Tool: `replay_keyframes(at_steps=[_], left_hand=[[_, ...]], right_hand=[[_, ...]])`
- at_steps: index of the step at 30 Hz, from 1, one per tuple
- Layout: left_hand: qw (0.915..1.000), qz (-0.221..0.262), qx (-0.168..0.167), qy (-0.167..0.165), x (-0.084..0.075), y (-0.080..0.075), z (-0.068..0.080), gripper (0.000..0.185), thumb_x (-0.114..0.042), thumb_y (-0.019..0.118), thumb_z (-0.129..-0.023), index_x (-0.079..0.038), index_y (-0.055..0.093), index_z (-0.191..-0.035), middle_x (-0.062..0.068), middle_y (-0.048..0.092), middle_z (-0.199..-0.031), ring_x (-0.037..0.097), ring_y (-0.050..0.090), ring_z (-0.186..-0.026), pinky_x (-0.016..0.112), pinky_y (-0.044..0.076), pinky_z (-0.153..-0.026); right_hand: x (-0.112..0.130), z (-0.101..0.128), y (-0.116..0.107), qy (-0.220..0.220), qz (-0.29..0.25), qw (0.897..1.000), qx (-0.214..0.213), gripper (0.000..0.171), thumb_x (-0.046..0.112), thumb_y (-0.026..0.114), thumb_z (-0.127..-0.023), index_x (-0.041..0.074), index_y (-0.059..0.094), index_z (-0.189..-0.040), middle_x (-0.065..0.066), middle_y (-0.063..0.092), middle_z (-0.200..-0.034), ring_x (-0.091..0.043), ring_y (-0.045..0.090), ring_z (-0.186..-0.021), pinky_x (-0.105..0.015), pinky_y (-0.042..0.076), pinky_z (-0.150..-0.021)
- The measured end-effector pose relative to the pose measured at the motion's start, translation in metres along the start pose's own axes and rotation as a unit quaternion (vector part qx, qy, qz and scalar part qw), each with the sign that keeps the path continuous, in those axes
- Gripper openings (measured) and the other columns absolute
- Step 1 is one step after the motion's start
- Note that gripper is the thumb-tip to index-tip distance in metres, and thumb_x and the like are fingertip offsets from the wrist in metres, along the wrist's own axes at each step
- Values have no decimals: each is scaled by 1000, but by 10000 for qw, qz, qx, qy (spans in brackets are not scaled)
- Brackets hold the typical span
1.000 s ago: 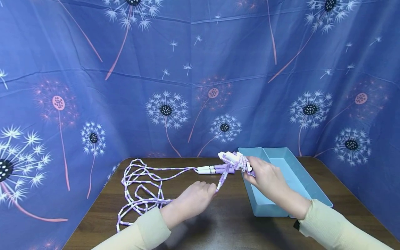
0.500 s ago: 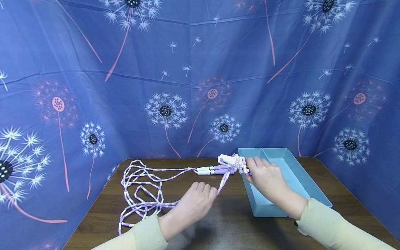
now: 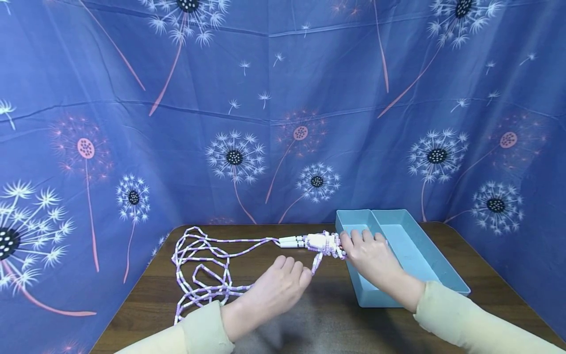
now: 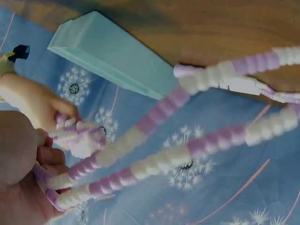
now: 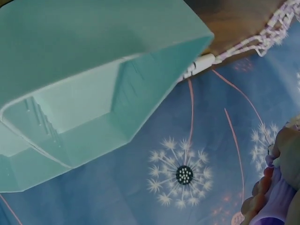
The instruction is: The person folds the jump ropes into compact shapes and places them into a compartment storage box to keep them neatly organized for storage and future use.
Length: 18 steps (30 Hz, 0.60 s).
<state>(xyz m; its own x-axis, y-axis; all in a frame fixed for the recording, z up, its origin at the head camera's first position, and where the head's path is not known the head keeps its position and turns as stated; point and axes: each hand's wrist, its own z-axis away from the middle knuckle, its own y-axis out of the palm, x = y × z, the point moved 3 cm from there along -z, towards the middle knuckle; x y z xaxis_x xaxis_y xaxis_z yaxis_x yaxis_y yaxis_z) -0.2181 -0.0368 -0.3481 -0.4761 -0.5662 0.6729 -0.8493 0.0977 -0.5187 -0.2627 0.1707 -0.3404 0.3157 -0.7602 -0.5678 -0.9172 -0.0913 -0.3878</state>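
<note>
A purple-and-white beaded jump rope is wound around its own handle in a bundle [image 3: 324, 244], raised over the back of the table. My right hand [image 3: 370, 253] grips this bundle's right end; a purple handle [image 5: 276, 199] shows inside the fist in the right wrist view. Lower and to the left, my left hand [image 3: 278, 290] holds beaded strands [image 3: 317, 263] running up to the bundle. In the left wrist view, two strands [image 4: 161, 159] also trail from the left fist [image 4: 21, 176] to the right. Where they end is hidden.
Handles [image 3: 291, 241] of a jump rope lie behind the bundle, their cord leading to a loose beaded heap [image 3: 199, 282] on the table's left. A blue divided bin [image 3: 442, 260] stands at right, beneath the right hand. A patterned cloth [image 3: 283, 98] hangs behind.
The right hand has lowered the wound bundle and shifted slightly left, so it now overlaps the lying handles. My left hand has edged right, still gripping the strands.
</note>
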Motion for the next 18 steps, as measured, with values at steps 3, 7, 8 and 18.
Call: replay_keyframes(at_steps=[3,7,8,18], left_hand=[[9999,11,-22,153,4,-3,-2,28,-11,23,-94,-14,47,-80,-2,42,-64,14,39,-57,29,30,-58],[9993,82,-47,349,12,-7,-6,27,-14,26,-95,-15,47,-78,-2,44,-66,15,42,-59,29,32,-60],[9991,117,-34,406,15,-7,-8,27,-14,26,-96,-15,48,-79,-2,45,-67,15,43,-60,29,32,-61],[9960,272,226,823,40,-12,-17,23,-14,29,-97,-14,45,-81,-1,46,-73,16,43,-65,28,34,-63]], right_hand=[[4,-2,-2,-79,21,9997,-229,27,1,33,-86,2,59,-83,-7,40,-58,-18,27,-44,-26,14,-40],[6,1,3,-167,-80,9998,24,27,6,32,-85,3,60,-88,-8,45,-61,-21,34,-45,-26,14,-42],[7,3,4,-196,-137,9997,112,25,9,36,-84,4,59,-89,-8,46,-62,-22,35,-46,-26,15,-42],[10,9,7,-607,-423,9950,666,48,32,81,-61,7,54,-91,-5,43,-67,-22,38,-51,-30,22,-45]])
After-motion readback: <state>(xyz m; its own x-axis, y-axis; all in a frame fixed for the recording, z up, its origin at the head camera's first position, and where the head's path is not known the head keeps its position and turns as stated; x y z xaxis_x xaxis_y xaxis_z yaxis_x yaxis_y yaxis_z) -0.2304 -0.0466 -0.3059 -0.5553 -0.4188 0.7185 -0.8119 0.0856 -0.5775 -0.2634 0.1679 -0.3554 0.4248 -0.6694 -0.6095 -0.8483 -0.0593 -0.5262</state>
